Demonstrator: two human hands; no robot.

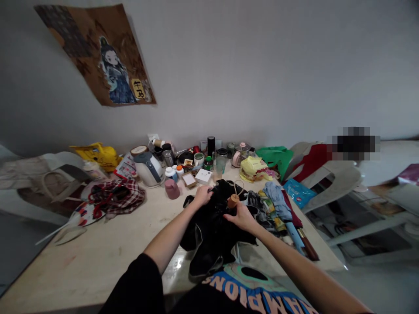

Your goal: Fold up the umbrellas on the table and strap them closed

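A black umbrella [216, 226] lies loosely bunched on the table in front of me, its fabric spread in folds and hanging over the near edge. Its short wooden handle [233, 200], with a pale cord loop, points upward. My right hand [242, 217] is closed at the handle, thumb stretched over the black cloth. On the far left side of the canopy, my left hand [203, 196] pinches a fold of the fabric. Several folded umbrellas [278, 205] lie side by side just right of my right hand, one with a light blue handle [294, 237].
Along the wall stand a kettle [147, 168], a pink cup [172, 189], a white box [204, 175], bottles and a glass pot [241, 152]. A plaid cloth bundle [124, 198] lies left on the table [131, 253]. A person in red [310, 163] is at the right.
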